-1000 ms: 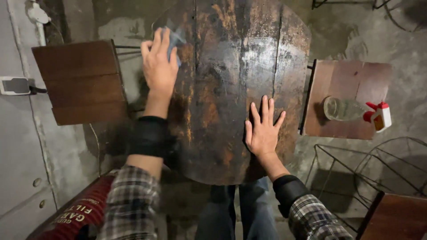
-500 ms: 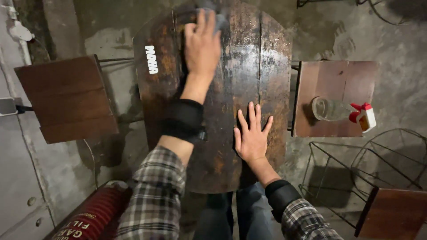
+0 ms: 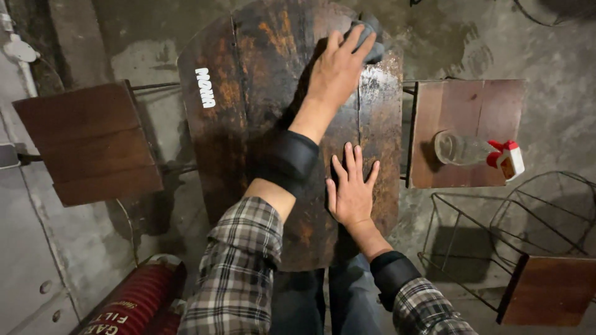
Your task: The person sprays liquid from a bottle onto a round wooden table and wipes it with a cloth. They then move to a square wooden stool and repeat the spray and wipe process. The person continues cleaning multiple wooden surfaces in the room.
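1. The round dark wooden table is the landmark; its top is worn, stained rust-orange in patches and glossy along its right-hand boards.
2. The left hand reaches to the table's far right rim, palm down and fingers spread over a grey cloth; it presses on the cloth rather than clutching it, and most of the cloth is hidden under the fingers.
3. The right hand lies flat and empty on the table's near right part, fingers splayed, holding nothing.
4. Right of the table, just beside its rim, stands a small square wooden stool; a clear spray bottle with a red and white head lies on its side there, well apart from both hands.
5. Left of the table sits another brown wooden seat, a narrow gap between them.
6. Near right of the table stand a wire frame and a further wooden seat; near left lies a red ribbed cylinder.
7. The floor is rough grey concrete; a pale wall panel runs far left of the table.
8. Open table surface remains left of the left forearm, out to the left rim.
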